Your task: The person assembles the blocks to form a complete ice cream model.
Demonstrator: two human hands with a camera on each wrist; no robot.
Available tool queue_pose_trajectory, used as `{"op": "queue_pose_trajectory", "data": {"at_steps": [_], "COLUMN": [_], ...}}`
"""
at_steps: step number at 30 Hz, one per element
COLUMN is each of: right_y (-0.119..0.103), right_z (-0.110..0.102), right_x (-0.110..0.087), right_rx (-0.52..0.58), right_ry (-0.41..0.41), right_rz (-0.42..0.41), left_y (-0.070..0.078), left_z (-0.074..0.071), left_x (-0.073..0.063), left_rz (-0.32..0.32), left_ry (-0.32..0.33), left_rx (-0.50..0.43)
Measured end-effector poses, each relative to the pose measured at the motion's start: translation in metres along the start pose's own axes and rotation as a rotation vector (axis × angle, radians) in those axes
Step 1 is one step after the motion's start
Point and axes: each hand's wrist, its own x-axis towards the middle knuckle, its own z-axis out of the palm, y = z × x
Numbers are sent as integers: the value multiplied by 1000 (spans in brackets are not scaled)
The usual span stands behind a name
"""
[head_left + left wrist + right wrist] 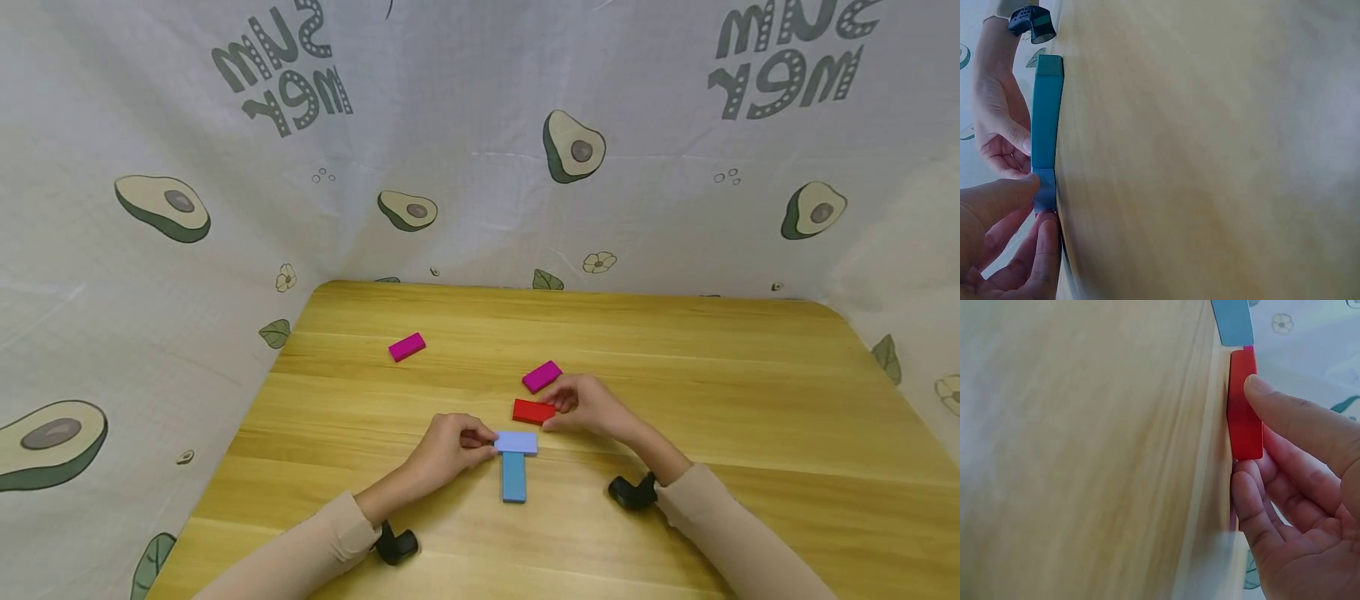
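Observation:
In the head view a lavender-blue block lies crosswise against the top end of a blue block, the two making a T. My left hand pinches the lavender block's left end between thumb and fingers. Just above them is a red block; its right end is gripped by the thumb and fingers of my right hand. The right wrist view shows the thumb pressed on the side of the red block. In the left wrist view the blue block stretches away beyond the lavender one.
One magenta block lies just behind the red block, close to my right fingers. Another magenta block is farther back at the left. The wooden table meets a hanging white cloth printed with avocados at its back and sides.

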Motion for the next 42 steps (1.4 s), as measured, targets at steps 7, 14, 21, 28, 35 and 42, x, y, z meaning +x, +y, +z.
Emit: {"op": "queue_pose_trajectory", "data": {"at_steps": [7,14,21,28,35,42], "right_y": [-3,-3,-6,-6,-5,-4], "right_z": [5,7,10,10,10,11], "right_x": [3,6,8,8,8,9], "right_rx": [15,18,50,82,89,72], "right_ry": [-19,-39,-61,-67,-68,-61], "right_rz": [-26,-35,-31,-23,-24,-50], "left_y": [0,2,3,2,1,1], "left_z": [0,-1,0,0,0,0], "left_x": [0,0,0,0,1,1], "left_rz": [-8,-8,-9,-6,2,-3], "left_ry": [1,1,1,3,2,0], "left_rx": [4,1,-2,-8,-5,-3]}}
